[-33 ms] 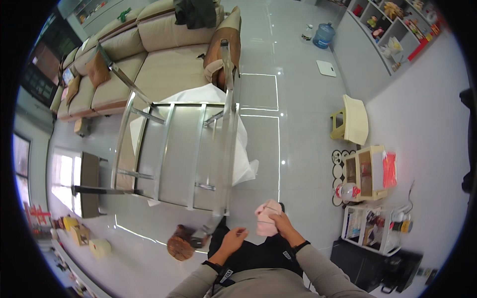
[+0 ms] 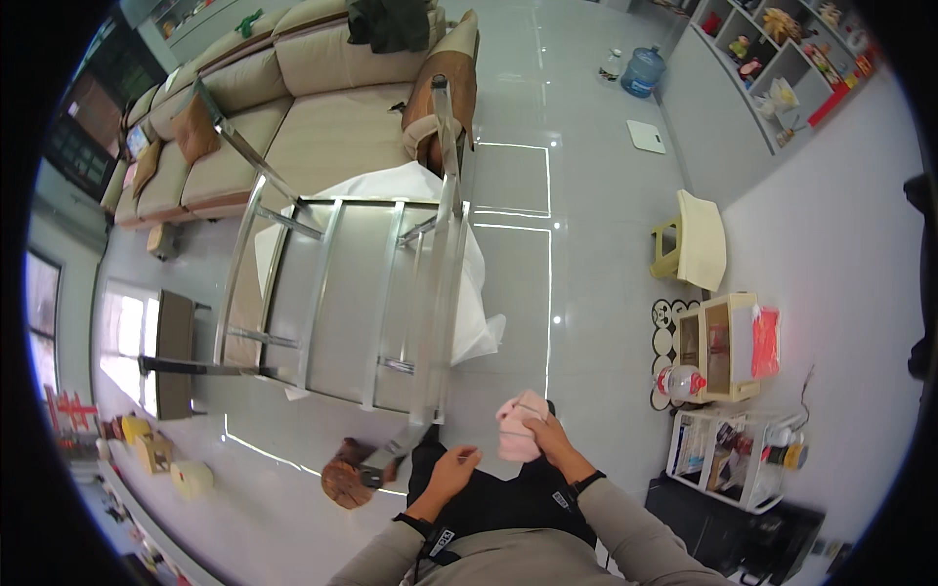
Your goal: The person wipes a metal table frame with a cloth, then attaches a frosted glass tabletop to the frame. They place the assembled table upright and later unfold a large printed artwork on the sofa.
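Note:
My right hand (image 2: 553, 439) grips a folded pink cloth (image 2: 522, 426) above my lap. My left hand (image 2: 454, 471) hovers to the left of the cloth, apart from it, its fingers loosely bent and nothing seen between them. In front of me a metal table frame (image 2: 318, 293) lies upside down, its shiny legs sticking up. One leg (image 2: 403, 451) rises close to my left hand. White sheeting (image 2: 473, 327) spreads out from under the frame. Neither hand touches the metal.
Beyond the frame stands a beige sofa (image 2: 332, 112). A brown wooden stump-like piece (image 2: 347, 483) is beside the nearest leg. To the right are a cream stool (image 2: 701, 239), a wooden cabinet (image 2: 729, 347) and a white rack (image 2: 692, 451). A blue water jug (image 2: 643, 72) stands farther off.
The view has shifted very slightly. The pink cloth in my right hand sits a touch farther left; my hold on it is the same.

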`<state>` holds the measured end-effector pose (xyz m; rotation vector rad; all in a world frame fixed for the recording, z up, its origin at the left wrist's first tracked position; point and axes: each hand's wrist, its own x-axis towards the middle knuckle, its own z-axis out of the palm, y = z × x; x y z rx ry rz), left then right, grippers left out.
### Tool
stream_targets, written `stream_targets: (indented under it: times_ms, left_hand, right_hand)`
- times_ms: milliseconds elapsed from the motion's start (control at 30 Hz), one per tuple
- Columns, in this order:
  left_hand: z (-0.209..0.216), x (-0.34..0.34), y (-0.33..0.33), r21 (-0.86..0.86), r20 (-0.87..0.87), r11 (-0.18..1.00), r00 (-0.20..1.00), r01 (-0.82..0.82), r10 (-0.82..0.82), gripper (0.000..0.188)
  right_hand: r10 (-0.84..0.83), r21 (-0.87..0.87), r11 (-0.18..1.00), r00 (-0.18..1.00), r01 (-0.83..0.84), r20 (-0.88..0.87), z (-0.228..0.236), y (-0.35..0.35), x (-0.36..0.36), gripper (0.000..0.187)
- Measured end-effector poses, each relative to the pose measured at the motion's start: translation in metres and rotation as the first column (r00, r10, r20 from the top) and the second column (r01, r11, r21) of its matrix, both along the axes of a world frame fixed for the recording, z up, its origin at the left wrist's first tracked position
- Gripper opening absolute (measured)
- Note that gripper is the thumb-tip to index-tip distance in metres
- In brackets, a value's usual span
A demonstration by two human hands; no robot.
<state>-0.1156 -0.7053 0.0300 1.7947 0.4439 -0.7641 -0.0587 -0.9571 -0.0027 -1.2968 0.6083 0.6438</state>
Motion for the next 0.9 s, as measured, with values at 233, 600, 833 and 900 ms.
stream_targets:
  times_ms: [233,600,833,900]
  left_hand:
    - [0.012,0.017,-0.101,0.059,0.156,0.961,0.954,-0.27,0.258,0.033]
    - [0.008,0.116,-0.11,0.114,0.441,0.851,0.794,-0.512,0.419,0.03]
    - [-0.009,0.147,-0.102,0.179,0.411,0.795,0.778,-0.58,0.475,0.032]
    - [-0.004,0.152,-0.101,0.238,0.485,0.778,0.765,-0.581,0.423,0.033]
  right_hand:
    - [0.08,-0.21,0.976,0.988,-0.052,0.129,-0.021,-0.059,0.105,0.061]
    - [0.524,-0.609,0.753,0.788,-0.25,0.324,-0.05,0.051,0.344,0.056]
    - [0.776,-0.897,0.432,0.469,0.092,0.422,-0.118,0.148,0.465,0.058]
    - [0.899,-0.907,0.381,0.3,-0.18,0.318,-0.131,0.155,0.485,0.065]
